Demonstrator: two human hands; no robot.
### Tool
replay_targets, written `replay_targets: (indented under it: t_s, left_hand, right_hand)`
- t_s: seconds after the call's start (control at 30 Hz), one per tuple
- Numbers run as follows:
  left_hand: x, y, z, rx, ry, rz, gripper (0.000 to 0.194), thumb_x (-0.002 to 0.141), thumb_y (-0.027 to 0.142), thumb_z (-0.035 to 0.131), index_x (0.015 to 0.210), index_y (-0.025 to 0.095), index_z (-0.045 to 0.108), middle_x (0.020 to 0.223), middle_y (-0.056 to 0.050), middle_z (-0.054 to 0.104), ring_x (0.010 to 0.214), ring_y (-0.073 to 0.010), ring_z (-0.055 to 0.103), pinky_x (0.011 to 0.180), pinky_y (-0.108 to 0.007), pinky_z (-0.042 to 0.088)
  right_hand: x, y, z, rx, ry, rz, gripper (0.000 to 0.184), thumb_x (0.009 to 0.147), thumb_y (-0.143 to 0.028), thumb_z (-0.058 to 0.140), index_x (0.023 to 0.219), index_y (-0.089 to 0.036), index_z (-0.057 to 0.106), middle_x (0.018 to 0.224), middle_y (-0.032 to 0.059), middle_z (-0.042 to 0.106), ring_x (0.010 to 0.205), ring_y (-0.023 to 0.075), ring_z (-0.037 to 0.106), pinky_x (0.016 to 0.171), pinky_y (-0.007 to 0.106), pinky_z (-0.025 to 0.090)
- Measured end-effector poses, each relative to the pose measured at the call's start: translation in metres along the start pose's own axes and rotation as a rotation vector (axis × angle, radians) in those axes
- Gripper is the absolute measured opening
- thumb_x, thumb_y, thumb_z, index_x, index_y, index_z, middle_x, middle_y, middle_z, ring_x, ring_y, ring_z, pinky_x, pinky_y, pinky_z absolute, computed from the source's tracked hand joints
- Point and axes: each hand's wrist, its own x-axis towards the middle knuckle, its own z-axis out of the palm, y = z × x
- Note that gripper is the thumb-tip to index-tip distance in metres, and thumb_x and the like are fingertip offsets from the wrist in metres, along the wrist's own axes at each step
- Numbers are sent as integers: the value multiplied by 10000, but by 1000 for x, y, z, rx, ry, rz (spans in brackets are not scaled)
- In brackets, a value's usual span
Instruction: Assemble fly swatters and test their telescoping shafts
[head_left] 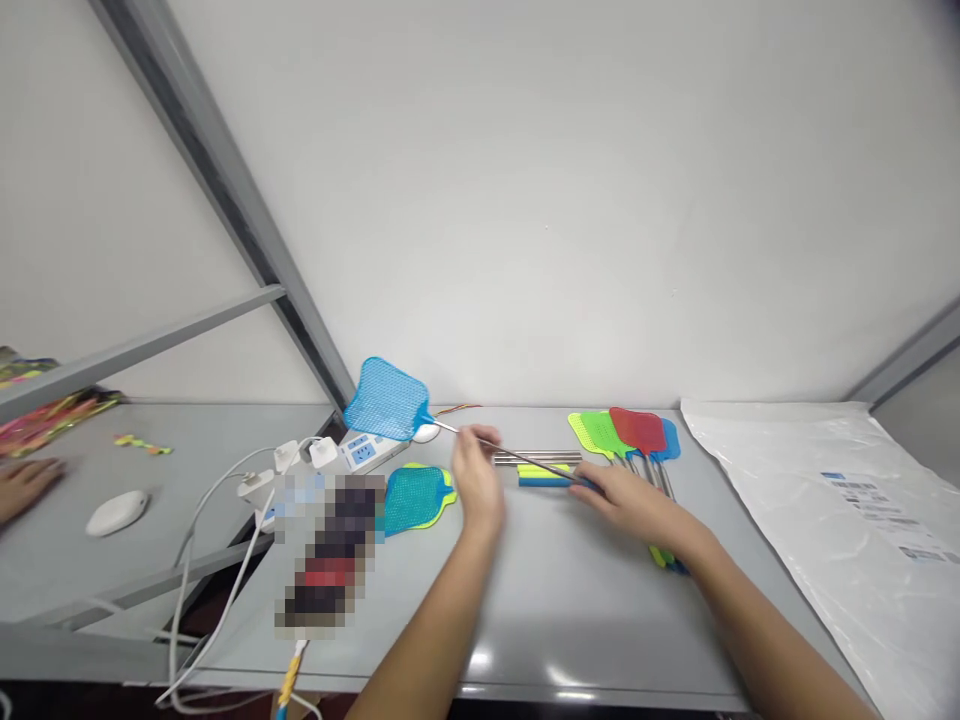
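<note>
Pale wall panels rose behind a grey worktop [585, 600], where a blue fly swatter [388, 400] was held slantwise above the surface, its mesh head to the left. The left hand [478, 485] had its grip curled round the metal shaft near the head, while the right hand [626, 497] had its grip closed narrowly on the far end; that wide spacing probably steadied the long, thin rod. Under the shaft lay bare metal rods [537, 458] beside yellow and blue tubes [544, 476], seemingly grouped within easy reach. Teal and yellow mesh heads [416, 498] overlapped at the left, perhaps to save room. Green, red and blue swatters [637, 430] were fanned at the right, shafts together, beside white plastic sheeting [825, 530], an arrangement that likely made them simple to gather.
</note>
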Motion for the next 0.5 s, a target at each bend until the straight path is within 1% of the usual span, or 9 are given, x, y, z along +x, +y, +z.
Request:
replay_targets:
  t_s: [0.07, 0.1, 0.17, 0.2, 0.27, 0.33, 0.47, 0.5]
  left_hand:
    - [-27, -6, 11, 60, -145, -62, 361, 864, 488, 561, 706, 171, 629, 735, -50, 628, 712, -163, 575, 689, -275, 441]
    - [-39, -8, 14, 120, -265, -118, 385, 886, 501, 517, 729, 175, 647, 774, -59, 644, 745, -173, 584, 721, -284, 447]
    - [-56, -8, 19, 140, -365, -192, 406, 912, 506, 461, 780, 179, 661, 829, -75, 658, 818, -196, 599, 771, -307, 454]
    - [-60, -7, 19, 135, -385, -201, 401, 917, 502, 455, 792, 181, 659, 844, -77, 660, 846, -203, 602, 797, -316, 452]
    - [-61, -3, 18, 103, -374, -168, 365, 910, 482, 485, 782, 181, 647, 842, -76, 660, 856, -206, 607, 828, -328, 447]
    - [-52, 3, 16, 73, -335, -100, 333, 903, 455, 515, 755, 180, 630, 807, -65, 654, 816, -194, 608, 828, -327, 446]
    - [-22, 13, 8, -41, -109, 74, 319, 907, 429, 520, 712, 185, 585, 713, -21, 601, 735, -157, 585, 778, -298, 446]
    - [-15, 16, 7, -60, -75, 101, 321, 910, 428, 515, 706, 186, 572, 702, -10, 582, 726, -147, 573, 774, -290, 443]
  right_hand:
    - [0, -5, 1, 11, 21, -5, 291, 945, -458, 397, 871, -247, 584, 758, 19, 630, 641, 178, 546, 556, 271, 322]
    - [0, -8, 2, 20, 30, -11, 307, 950, -461, 380, 883, -254, 597, 765, 21, 638, 649, 182, 554, 559, 273, 328]
    - [-2, -11, 2, 15, 48, -8, 350, 965, -470, 331, 917, -274, 617, 749, 17, 641, 653, 191, 564, 564, 277, 331]
    - [-3, -12, 2, -1, 60, -4, 366, 971, -474, 314, 920, -278, 619, 731, 14, 637, 647, 194, 561, 561, 279, 326]
    - [-6, -13, 1, -45, 88, -4, 376, 976, -479, 302, 903, -272, 608, 708, 13, 627, 632, 194, 548, 552, 280, 306]
    - [-9, -12, 1, -105, 118, -8, 376, 979, -481, 293, 873, -259, 577, 706, 18, 623, 622, 192, 535, 545, 281, 284]
    - [-17, -3, -1, -270, 144, 37, 382, 981, -496, 270, 813, -252, 511, 670, 15, 608, 594, 196, 519, 524, 279, 238]
    - [-20, 0, 0, -299, 143, 51, 382, 982, -497, 267, 804, -252, 500, 661, 14, 604, 584, 196, 516, 518, 278, 232]
